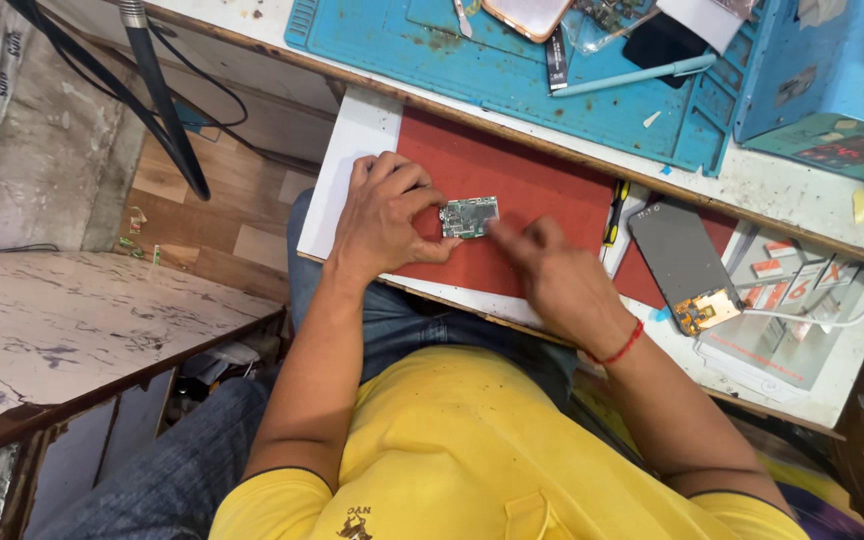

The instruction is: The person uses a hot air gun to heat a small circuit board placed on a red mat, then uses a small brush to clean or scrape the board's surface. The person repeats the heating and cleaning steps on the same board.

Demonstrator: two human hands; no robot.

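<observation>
A small green circuit board (470, 216) lies over a red mat (542, 190) on a pull-out white shelf. My left hand (384, 215) pinches the board's left edge between thumb and fingers. My right hand (557, 280), blurred and wearing a red thread at the wrist, has its fingertips touching the board's right edge. Whether it holds a small tool I cannot tell.
A dark phone screen panel (685, 265) with an orange flex part lies to the right, beside a black-and-yellow screwdriver (612, 212). A blue work mat (512, 70) with a phone, a stylus and parts covers the bench behind. A marble-patterned table (62, 320) stands at left.
</observation>
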